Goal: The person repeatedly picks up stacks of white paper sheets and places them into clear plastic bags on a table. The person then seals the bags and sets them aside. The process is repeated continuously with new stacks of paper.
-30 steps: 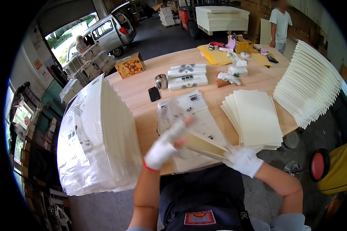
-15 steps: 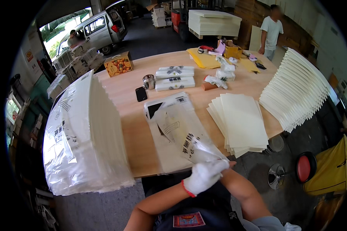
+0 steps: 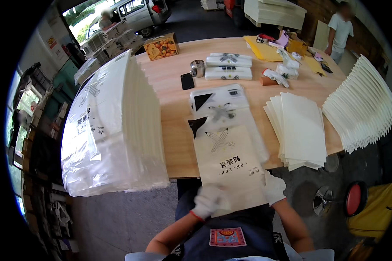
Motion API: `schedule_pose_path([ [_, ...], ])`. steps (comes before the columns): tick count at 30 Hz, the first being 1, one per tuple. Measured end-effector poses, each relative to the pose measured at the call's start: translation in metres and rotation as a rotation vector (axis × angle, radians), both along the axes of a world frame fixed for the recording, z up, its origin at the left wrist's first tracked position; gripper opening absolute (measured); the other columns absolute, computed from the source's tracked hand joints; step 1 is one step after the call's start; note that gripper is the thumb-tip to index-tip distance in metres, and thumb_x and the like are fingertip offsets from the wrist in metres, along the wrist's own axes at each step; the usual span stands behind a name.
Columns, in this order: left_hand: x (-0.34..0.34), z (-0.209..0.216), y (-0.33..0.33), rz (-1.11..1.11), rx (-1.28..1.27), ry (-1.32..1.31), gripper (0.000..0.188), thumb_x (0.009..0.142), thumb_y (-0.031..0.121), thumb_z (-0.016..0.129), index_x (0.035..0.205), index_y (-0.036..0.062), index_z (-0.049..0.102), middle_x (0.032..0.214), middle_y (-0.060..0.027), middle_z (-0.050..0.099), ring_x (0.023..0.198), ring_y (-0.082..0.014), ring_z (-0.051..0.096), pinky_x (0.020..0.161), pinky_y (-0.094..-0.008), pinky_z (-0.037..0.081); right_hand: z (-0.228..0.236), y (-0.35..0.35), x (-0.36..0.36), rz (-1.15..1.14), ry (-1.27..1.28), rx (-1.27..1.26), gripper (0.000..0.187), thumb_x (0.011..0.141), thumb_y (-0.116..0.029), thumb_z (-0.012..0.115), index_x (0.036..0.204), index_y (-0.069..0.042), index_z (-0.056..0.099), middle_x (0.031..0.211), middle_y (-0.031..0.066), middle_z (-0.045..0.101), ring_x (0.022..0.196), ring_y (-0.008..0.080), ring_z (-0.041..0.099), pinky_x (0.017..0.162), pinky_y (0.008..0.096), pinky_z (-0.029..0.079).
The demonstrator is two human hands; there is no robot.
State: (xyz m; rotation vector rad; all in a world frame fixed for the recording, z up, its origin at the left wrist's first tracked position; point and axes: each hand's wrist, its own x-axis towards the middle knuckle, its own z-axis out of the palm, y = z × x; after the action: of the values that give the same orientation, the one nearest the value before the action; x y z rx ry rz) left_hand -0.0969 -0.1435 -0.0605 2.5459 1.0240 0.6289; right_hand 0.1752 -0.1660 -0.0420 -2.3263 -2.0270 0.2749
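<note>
A clear plastic bag (image 3: 213, 161) printed with crossed pencils lies over the table's near edge, with cream paper showing through it. My left hand (image 3: 210, 201), in a white glove with a red cuff, is at the bag's lower left edge, its fingers smeared by motion. At the bag's lower right edge, my gloved right hand (image 3: 275, 189) is closed on the side, thumb uppermost. Beyond and partly under this bag is a pile of similar bags (image 3: 244, 98). To the right, several cream paper sheets (image 3: 303, 126) lie slightly fanned.
A tall plastic-covered paper stack (image 3: 104, 126) stands left; a leaning row of paper stacks (image 3: 361, 104) stands right. Farther back are a phone (image 3: 187, 81), metal pot (image 3: 197, 68), bag rolls (image 3: 228, 72), fruit-printed box (image 3: 161, 46) and yellow envelopes (image 3: 263, 48). A person (image 3: 340, 32) stands far right.
My hands have come apart, from crossed at the bag's right corner to either side of it. The bag has straightened and lies flatter, nearer me. The head view has shifted.
</note>
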Motion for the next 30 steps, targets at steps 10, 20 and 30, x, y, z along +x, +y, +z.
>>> schedule_pose_path([
  [10, -0.066, 0.030, -0.090, 0.263, -0.608, -0.439, 0.017, 0.071, 0.004, 0.069, 0.072, 0.0051, 0.052, 0.066, -0.0094, 0.050, 0.058, -0.0253, 0.052, 0.055, -0.0325, 0.043, 0.051, -0.112, -0.023, 0.396, 0.143, -0.471, 0.026, 0.083, -0.031, 0.051, 0.086, -0.007, 0.060, 0.058, 0.0098, 0.061, 0.046, 0.0293, 0.059, 0.042, 0.0455, 0.045],
  [20, -0.039, 0.013, 0.013, 0.661, -0.205, -0.641, 0.024, 0.073, -0.004, 0.063, 0.071, 0.0072, 0.042, 0.067, -0.0046, 0.046, 0.061, -0.0156, 0.043, 0.058, -0.0279, 0.040, 0.034, -0.059, -0.014, 0.395, 0.435, -0.195, 0.026, 0.090, -0.030, 0.043, 0.089, -0.012, 0.061, 0.077, 0.0135, 0.064, 0.072, 0.0317, 0.064, 0.065, 0.0441, 0.049],
  [30, -0.103, -0.022, -0.042, 0.906, -0.322, -0.522, 0.021, 0.074, -0.004, 0.058, 0.070, 0.0064, 0.041, 0.065, -0.0019, 0.042, 0.058, -0.0105, 0.041, 0.055, -0.0256, 0.038, -0.081, 0.037, -0.046, -0.620, 2.057, -0.279, 0.028, 0.092, -0.023, 0.053, 0.111, -0.002, 0.057, 0.086, 0.0077, 0.061, 0.066, 0.0179, 0.057, 0.051, 0.0329, 0.047],
])
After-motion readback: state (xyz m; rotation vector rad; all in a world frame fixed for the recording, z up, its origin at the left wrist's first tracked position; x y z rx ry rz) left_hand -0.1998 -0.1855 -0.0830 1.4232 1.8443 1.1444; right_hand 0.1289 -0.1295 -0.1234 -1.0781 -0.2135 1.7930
